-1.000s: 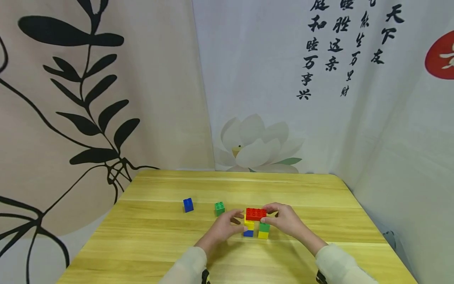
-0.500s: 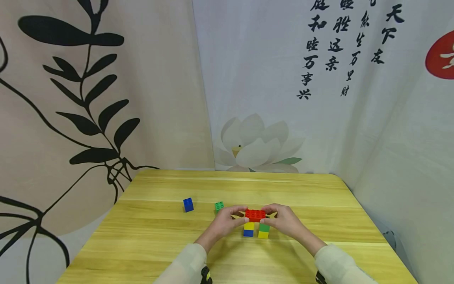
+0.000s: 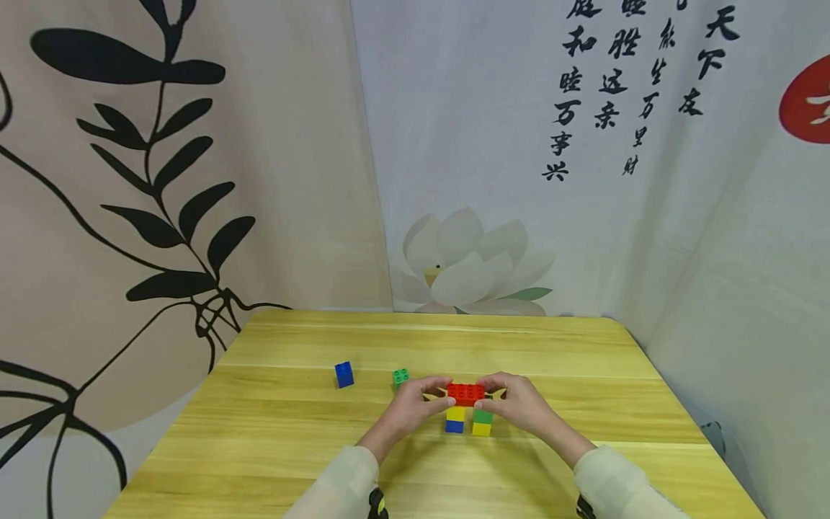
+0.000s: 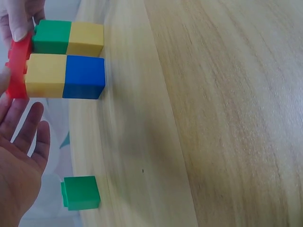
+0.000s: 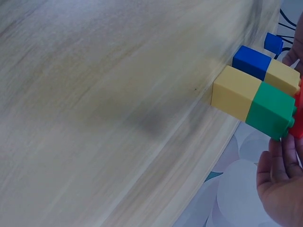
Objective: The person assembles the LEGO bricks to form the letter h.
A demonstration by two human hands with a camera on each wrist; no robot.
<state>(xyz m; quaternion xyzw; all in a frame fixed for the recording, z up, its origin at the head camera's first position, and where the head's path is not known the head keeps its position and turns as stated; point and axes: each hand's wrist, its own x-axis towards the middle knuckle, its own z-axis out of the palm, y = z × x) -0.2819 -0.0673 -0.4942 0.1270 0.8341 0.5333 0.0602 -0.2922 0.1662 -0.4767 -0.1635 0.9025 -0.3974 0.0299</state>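
A red brick with studs on top lies across the tops of two short stacks. My left hand pinches its left end between thumb and fingers, while my right hand pinches the right end. Under the left end, a yellow brick sits on a blue brick. Beneath the right end, a green brick stands on another yellow brick. Studs still show below the red brick in the left wrist view; whether it is pressed fully down I cannot tell.
A loose green brick stands behind my left hand, partly covered by it in the head view. Farther left lies a loose blue brick. The wooden table ends at a printed curtain behind.
My left hand has moved from the left stack up to the red brick and taken its left end. The red brick has shifted slightly left and down, with little movement over the last half second.
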